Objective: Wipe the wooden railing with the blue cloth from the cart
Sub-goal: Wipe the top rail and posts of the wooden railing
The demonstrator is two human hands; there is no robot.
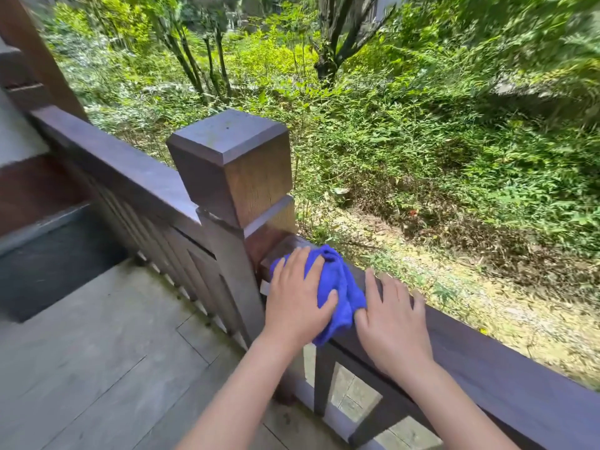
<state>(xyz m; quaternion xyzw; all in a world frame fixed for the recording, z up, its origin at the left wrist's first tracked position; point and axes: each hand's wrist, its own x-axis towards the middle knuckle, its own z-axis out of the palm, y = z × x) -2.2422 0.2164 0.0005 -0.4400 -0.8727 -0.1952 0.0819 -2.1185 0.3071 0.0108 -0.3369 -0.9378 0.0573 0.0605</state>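
Observation:
A crumpled blue cloth (339, 287) lies on top of the dark wooden railing (506, 362), right beside the square corner post (233, 167). My left hand (297, 295) presses flat on the cloth's left part, fingers pointing toward the post. My right hand (393, 323) rests palm-down on the rail just right of the cloth, its thumb touching the cloth's edge and its fingers spread over the rail top. The cart is out of view.
A second rail section (117, 170) with vertical slats runs back left from the post toward a wooden pillar (35, 53). Grey floor tiles (107, 362) lie below me. Beyond the railing the ground drops to dense green bushes (406, 131) and trees.

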